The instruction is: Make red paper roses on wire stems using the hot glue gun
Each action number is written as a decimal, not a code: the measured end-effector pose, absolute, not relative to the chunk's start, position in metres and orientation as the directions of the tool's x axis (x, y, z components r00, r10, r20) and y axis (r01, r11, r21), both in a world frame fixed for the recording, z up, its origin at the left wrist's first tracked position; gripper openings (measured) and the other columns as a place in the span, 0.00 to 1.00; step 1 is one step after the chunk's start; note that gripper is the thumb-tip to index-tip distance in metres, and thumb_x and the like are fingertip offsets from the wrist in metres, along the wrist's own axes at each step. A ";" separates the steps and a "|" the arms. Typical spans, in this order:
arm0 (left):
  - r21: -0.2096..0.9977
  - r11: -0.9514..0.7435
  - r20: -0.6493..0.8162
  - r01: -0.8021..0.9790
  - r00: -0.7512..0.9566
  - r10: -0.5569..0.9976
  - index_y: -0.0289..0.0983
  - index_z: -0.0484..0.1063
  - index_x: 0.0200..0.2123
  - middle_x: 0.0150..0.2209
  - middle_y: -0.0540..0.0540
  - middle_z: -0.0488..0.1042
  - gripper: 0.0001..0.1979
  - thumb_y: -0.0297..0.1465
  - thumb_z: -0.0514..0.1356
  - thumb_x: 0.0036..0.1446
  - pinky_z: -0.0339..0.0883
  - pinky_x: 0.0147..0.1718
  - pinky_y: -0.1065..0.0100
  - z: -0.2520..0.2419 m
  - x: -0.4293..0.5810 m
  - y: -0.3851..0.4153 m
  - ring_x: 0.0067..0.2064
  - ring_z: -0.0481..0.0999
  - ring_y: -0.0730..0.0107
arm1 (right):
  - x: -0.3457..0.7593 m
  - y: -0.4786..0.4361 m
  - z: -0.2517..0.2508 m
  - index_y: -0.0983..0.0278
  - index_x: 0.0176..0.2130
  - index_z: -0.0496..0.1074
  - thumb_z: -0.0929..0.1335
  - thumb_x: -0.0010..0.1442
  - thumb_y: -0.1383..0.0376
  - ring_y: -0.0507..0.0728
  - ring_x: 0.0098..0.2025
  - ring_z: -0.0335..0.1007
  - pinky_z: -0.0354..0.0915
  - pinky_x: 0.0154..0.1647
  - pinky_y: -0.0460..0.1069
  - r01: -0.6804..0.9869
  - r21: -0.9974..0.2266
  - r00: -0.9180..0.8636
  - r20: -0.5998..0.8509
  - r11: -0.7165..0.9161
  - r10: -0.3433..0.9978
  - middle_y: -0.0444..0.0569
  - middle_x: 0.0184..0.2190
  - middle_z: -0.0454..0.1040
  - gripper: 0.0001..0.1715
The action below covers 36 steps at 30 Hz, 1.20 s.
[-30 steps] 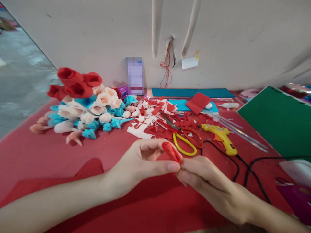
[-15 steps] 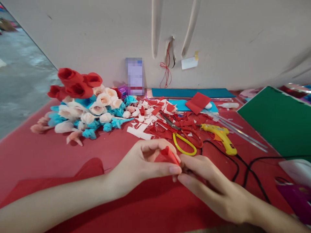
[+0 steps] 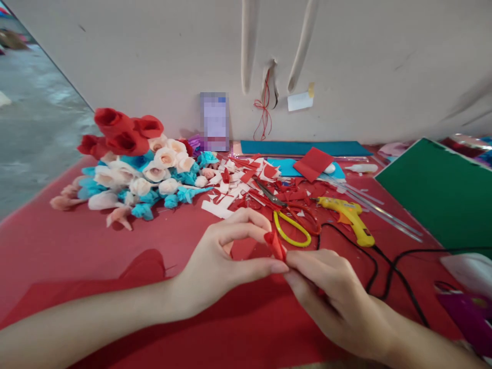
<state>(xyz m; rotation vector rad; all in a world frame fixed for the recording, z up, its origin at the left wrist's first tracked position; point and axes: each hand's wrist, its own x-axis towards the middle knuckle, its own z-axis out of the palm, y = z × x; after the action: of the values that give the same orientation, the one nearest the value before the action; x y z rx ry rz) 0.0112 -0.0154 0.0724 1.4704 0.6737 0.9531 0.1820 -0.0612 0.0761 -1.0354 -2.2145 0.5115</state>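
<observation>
My left hand (image 3: 226,256) and my right hand (image 3: 334,302) meet over the red table cover, both pinching one small rolled piece of red felt (image 3: 275,244). The left thumb and forefinger curl round its upper part. The right fingertips grip its lower end. Just beyond the hands lie yellow-handled scissors (image 3: 288,225) and a yellow glue gun (image 3: 348,215) with a black cord (image 3: 384,271).
A heap of red, cream and blue fabric roses (image 3: 134,164) lies at the back left. Red and white scraps (image 3: 246,184) cover the middle. A green sheet (image 3: 442,189), clear glue sticks (image 3: 376,205) and a blue sheet (image 3: 303,147) lie right and back, by the wall.
The red felt roll has turned from slanting to nearly upright between my fingers. My left forefinger has lifted and arched over it. Both hands stay in place.
</observation>
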 end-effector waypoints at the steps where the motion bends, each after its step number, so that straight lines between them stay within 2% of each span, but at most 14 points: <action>1: 0.983 -0.149 0.185 -0.112 0.496 0.848 0.37 0.75 0.25 0.30 0.49 0.67 0.04 0.26 0.67 0.42 0.62 0.37 0.71 0.072 0.011 -0.015 0.34 0.66 0.73 | 0.182 -0.062 0.077 0.64 0.26 0.56 0.57 0.60 0.73 0.47 0.18 0.52 0.53 0.19 0.43 0.526 -0.598 -0.477 0.382 0.605 0.792 0.40 0.18 0.59 0.12; 5: 0.989 -0.117 0.145 -0.087 0.513 0.846 0.37 0.76 0.22 0.31 0.47 0.67 0.03 0.28 0.67 0.43 0.64 0.37 0.68 0.073 0.010 -0.014 0.34 0.68 0.70 | 0.183 -0.063 0.081 0.63 0.30 0.61 0.56 0.62 0.72 0.47 0.19 0.55 0.56 0.20 0.41 0.483 -0.725 -0.473 0.256 0.492 0.843 0.39 0.18 0.59 0.11; 9: 0.987 -0.139 0.160 -0.080 0.528 0.834 0.37 0.76 0.21 0.31 0.47 0.68 0.02 0.27 0.66 0.43 0.64 0.39 0.68 0.074 0.009 -0.013 0.35 0.68 0.70 | 0.185 -0.062 0.087 0.61 0.33 0.64 0.55 0.63 0.71 0.47 0.23 0.59 0.59 0.24 0.40 0.494 -0.786 -0.483 0.109 0.373 0.869 0.40 0.22 0.63 0.13; 12: 0.983 -0.158 0.184 -0.094 0.521 0.833 0.38 0.77 0.23 0.31 0.48 0.69 0.02 0.26 0.66 0.44 0.63 0.39 0.70 0.074 0.009 -0.013 0.35 0.67 0.72 | 0.187 -0.062 0.088 0.62 0.32 0.64 0.56 0.63 0.72 0.47 0.26 0.61 0.60 0.27 0.40 0.480 -0.798 -0.482 0.108 0.365 0.869 0.41 0.24 0.66 0.13; 19: 0.994 -0.062 0.103 -0.093 0.549 0.829 0.36 0.75 0.20 0.30 0.48 0.67 0.04 0.25 0.65 0.45 0.64 0.37 0.69 0.076 0.010 -0.014 0.34 0.68 0.72 | 0.186 -0.062 0.086 0.63 0.33 0.63 0.55 0.63 0.72 0.48 0.27 0.63 0.59 0.24 0.41 0.501 -0.772 -0.492 0.119 0.392 0.862 0.43 0.27 0.69 0.12; 23: 0.991 -0.075 0.127 -0.115 0.557 0.821 0.37 0.76 0.23 0.31 0.49 0.67 0.02 0.26 0.66 0.44 0.64 0.38 0.69 0.075 0.009 -0.014 0.34 0.69 0.72 | 0.186 -0.060 0.089 0.64 0.30 0.63 0.55 0.63 0.72 0.47 0.26 0.61 0.60 0.25 0.40 0.481 -0.783 -0.522 0.105 0.395 0.846 0.42 0.25 0.66 0.13; 30: 0.984 -0.098 0.162 -0.146 0.544 0.823 0.39 0.77 0.25 0.29 0.51 0.66 0.03 0.25 0.66 0.45 0.64 0.37 0.76 0.075 0.007 -0.016 0.33 0.67 0.77 | 0.189 -0.057 0.094 0.64 0.30 0.63 0.56 0.63 0.72 0.46 0.27 0.60 0.59 0.29 0.38 0.460 -0.818 -0.559 0.036 0.346 0.829 0.41 0.25 0.65 0.13; 36: 0.982 -0.086 0.163 -0.167 0.534 0.829 0.40 0.78 0.26 0.29 0.50 0.69 0.05 0.26 0.63 0.49 0.65 0.36 0.72 0.073 0.008 -0.015 0.33 0.69 0.75 | 0.189 -0.059 0.095 0.64 0.29 0.62 0.55 0.64 0.72 0.46 0.26 0.59 0.59 0.28 0.38 0.487 -0.798 -0.552 0.033 0.354 0.833 0.41 0.23 0.64 0.14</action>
<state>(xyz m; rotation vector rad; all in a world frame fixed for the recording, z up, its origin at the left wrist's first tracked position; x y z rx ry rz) 0.0077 -0.0145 0.0733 1.4207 0.6159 0.9226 0.1894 -0.0586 0.0947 -1.1505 -2.1850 1.0657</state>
